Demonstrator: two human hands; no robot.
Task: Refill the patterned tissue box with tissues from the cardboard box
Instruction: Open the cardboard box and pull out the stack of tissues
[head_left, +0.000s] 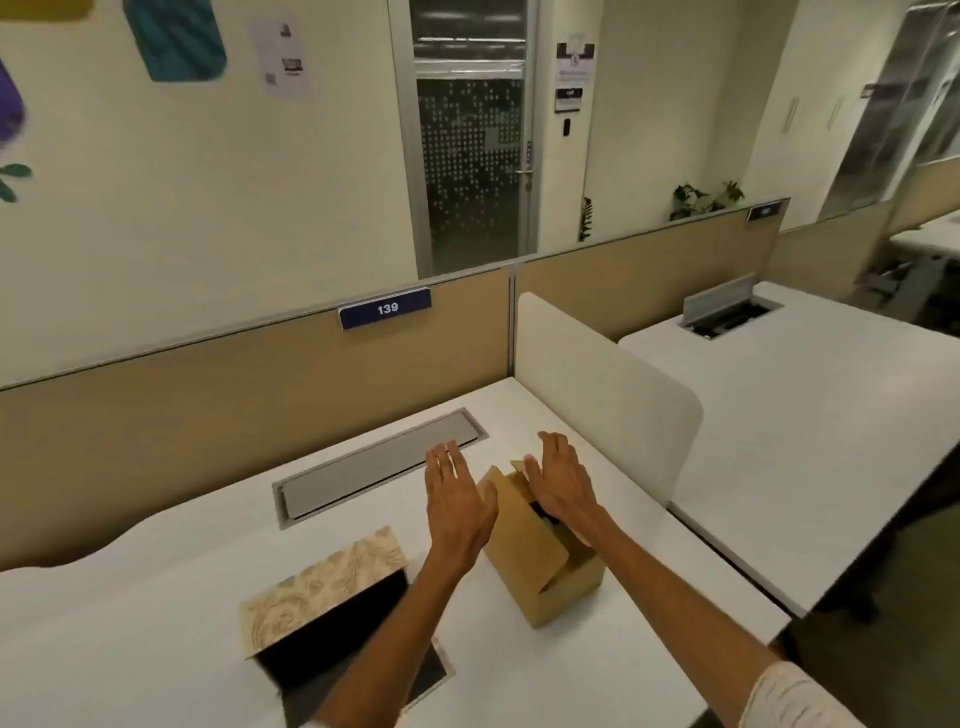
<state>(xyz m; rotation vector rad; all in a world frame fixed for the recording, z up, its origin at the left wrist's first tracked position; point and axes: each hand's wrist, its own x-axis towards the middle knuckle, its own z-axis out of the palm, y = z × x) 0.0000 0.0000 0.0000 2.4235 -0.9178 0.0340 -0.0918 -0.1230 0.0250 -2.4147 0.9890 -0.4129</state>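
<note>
Office cubicle, white tabletop (156, 597). Small brown cardboard box (545, 571), flaps up, at 1 o'clock from open paisley-patterned tissue box (317, 587). Left hand (457, 504) and right hand (558, 480) above its flaps, fingers (447, 460) spread wide, empty, probably to part flaps and reach tissues.

Both bare forearms reach forward from the bottom edge, running roughly side by side and converging a little toward the hands. The left hand (457, 501) is stretched out flat, palm down, fingers straight and slightly spread, holding nothing. The right hand (558, 480) sits just beside it, a small gap between them, also palm down with fingers extended forward and the thumb angled inward, nothing gripped. A pale patterned sleeve (795, 699) covers the right arm near the elbow.
</note>
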